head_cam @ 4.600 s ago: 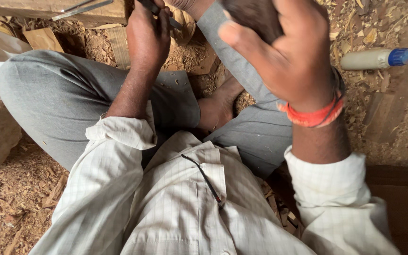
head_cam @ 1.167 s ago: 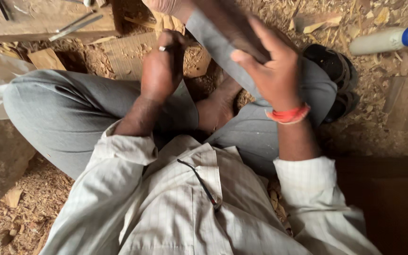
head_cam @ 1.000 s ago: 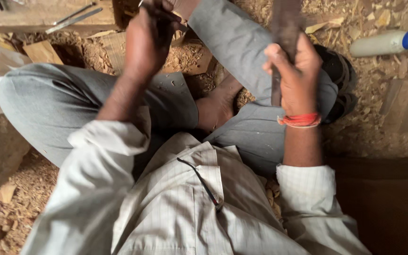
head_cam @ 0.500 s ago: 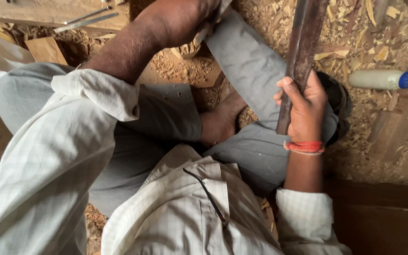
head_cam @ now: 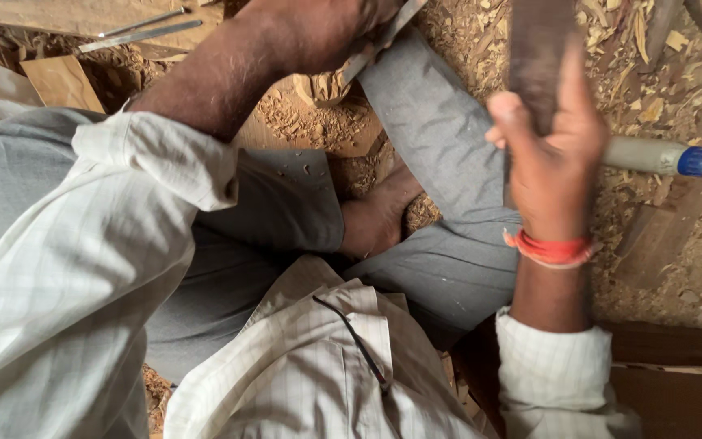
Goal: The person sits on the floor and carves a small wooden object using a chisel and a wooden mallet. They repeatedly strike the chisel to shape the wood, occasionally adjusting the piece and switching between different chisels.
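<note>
The dark wooden bar point(head_cam: 536, 61), gripped by the right hand point(head_cam: 554, 162), had been raised toward 12 o'clock, while the left hand point(head_cam: 318, 28) remained closed on a flat metal tool point(head_cam: 379, 36) over the wood piece point(head_cam: 322, 85).

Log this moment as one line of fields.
right hand: grips dark wooden bar, raised upright | left hand: on flat metal tool by small wood piece | floor: sawdust, bottle
</note>
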